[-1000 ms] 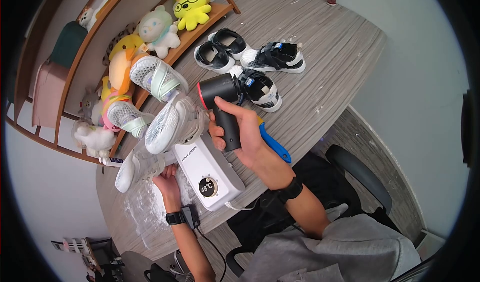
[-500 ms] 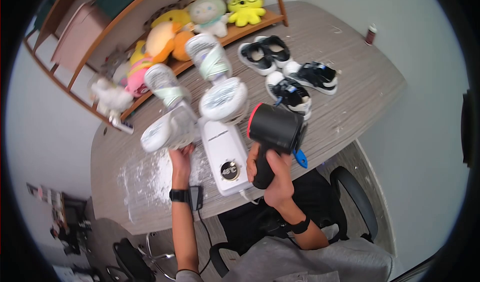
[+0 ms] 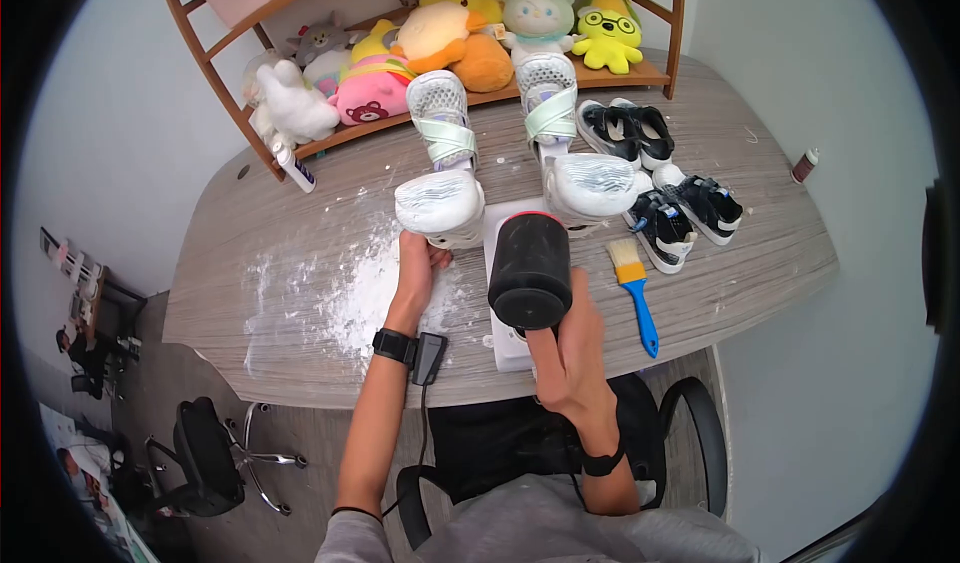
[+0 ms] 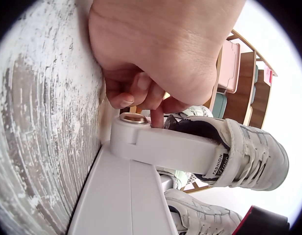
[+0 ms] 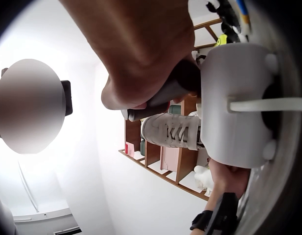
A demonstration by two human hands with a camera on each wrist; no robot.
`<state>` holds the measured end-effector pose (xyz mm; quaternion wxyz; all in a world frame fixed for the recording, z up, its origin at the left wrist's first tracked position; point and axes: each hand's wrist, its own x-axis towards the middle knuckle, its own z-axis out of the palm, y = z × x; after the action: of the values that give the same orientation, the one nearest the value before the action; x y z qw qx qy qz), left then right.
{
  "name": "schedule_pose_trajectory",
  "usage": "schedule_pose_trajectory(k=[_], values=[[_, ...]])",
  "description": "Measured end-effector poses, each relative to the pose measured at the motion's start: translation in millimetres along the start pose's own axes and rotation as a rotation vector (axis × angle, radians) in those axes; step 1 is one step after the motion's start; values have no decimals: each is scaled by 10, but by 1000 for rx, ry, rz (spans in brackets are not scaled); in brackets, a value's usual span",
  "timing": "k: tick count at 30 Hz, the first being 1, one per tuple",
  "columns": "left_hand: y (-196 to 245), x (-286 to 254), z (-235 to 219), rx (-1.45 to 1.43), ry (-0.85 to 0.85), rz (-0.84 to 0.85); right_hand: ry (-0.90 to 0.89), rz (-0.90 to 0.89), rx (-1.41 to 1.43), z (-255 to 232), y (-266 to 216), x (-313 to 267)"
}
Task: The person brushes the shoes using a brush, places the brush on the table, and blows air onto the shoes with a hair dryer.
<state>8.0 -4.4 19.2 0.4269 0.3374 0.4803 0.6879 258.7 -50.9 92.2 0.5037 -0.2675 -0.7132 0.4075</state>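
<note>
My right hand grips the handle of a black blower with a red rim, over the white shoe dryer. White shoes, one on the left and one on the right, sit raised on its arms, soles facing me. Beside the left shoe, my left hand is low over the powdery tabletop. In the left wrist view this hand has curled fingers, with a fingertip at the dryer's arm beside a metal cap. The blower hides part of the dryer.
Two mint-strapped shoes stand behind the white pair. Black-and-white shoes and a blue-handled brush lie to the right. Plush toys fill the shelf at the back. White powder covers the left tabletop; small bottles stand at both sides.
The head view has turned. The blower has swung round from pointing sideways to facing the back, in front of the shoes. My left hand remains by the left white shoe.
</note>
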Motion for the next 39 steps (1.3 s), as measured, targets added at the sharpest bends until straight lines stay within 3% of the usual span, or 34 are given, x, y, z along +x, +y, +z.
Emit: schedule_pose_trajectory(k=[11,13,14,16,18,19,22,29,31,39], values=[[-4,-12,29,27,49,-1,28,30,-119,-63,3,-26],[4,-27,102,3,132,4,7,-457,-75,-36,3,-76],[9,-28,124,16,118,-1,0,-62,298,130,-9,-271],[1,-52,137,107,82,114,22,473,1093,332,-209,-319],[-17,-51,89,133,96,93,14,472,1246,453,-275,-205],[-40,-28,37,78,87,40,-53,365,1258,544,-173,-153],[-106,12,20,-74,165,-54,8,338,1479,675,-157,-28],[-54,3,47,-18,136,-73,150,281,1492,790,-100,61],[-32,-7,56,-9,124,-68,218,351,1483,782,-80,86],[-25,3,-8,5,90,-74,193,381,1497,795,-31,60]])
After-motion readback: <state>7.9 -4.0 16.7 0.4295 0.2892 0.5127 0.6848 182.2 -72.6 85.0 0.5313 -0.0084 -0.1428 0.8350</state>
